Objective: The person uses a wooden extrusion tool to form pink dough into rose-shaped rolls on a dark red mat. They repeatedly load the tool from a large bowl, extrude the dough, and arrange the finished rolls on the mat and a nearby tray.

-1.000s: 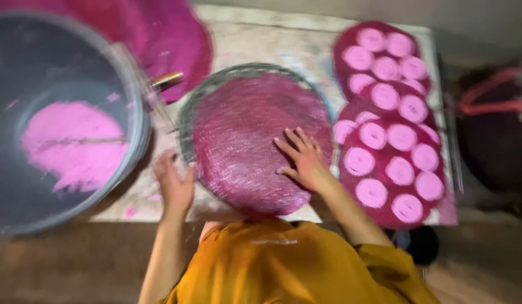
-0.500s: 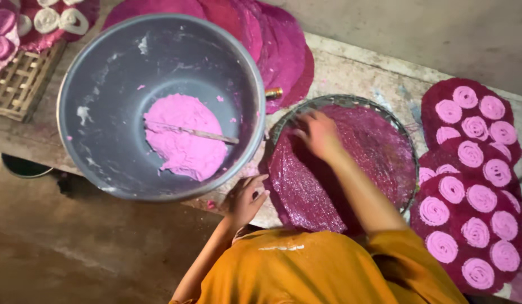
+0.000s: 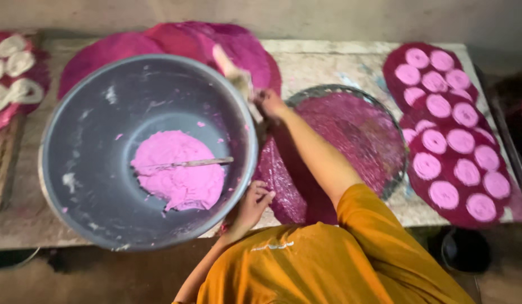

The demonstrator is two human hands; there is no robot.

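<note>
1. Right hand (image 3: 270,103) reaching out over the far rim of the round magenta mat (image 3: 351,141); fingers closed around the lower end of a pale stick-like tool (image 3: 234,76), blurred, angled up and to the left, just past the edge of the basin.
2. Left hand (image 3: 251,205) resting at the near edge of the table, between the grey basin (image 3: 103,141) and the mat; fingers loosely curled, fingertips touching the mat's near-left edge; gripping nothing.
3. Mat lying flat on a round wire tray (image 3: 399,135) at the middle of the table, its left part hidden under the right forearm.
4. Basin standing to the left of the mat, wide and deep; a lump of pink dough (image 3: 179,171) on its bottom, a thin stick (image 3: 196,163) lying across the lump.
5. Behind the basin, a stack of large magenta discs (image 3: 131,45), partly covered by the basin's rim.
6. At the right end of the table, dark red mats bearing rows of small pink rounds (image 3: 452,141), well apart from both hands.
7. At the far left, pale coiled pieces (image 3: 13,73) on a red sheet over a wooden rack.
8. Orange sleeve (image 3: 328,259) filling the lower middle.
</note>
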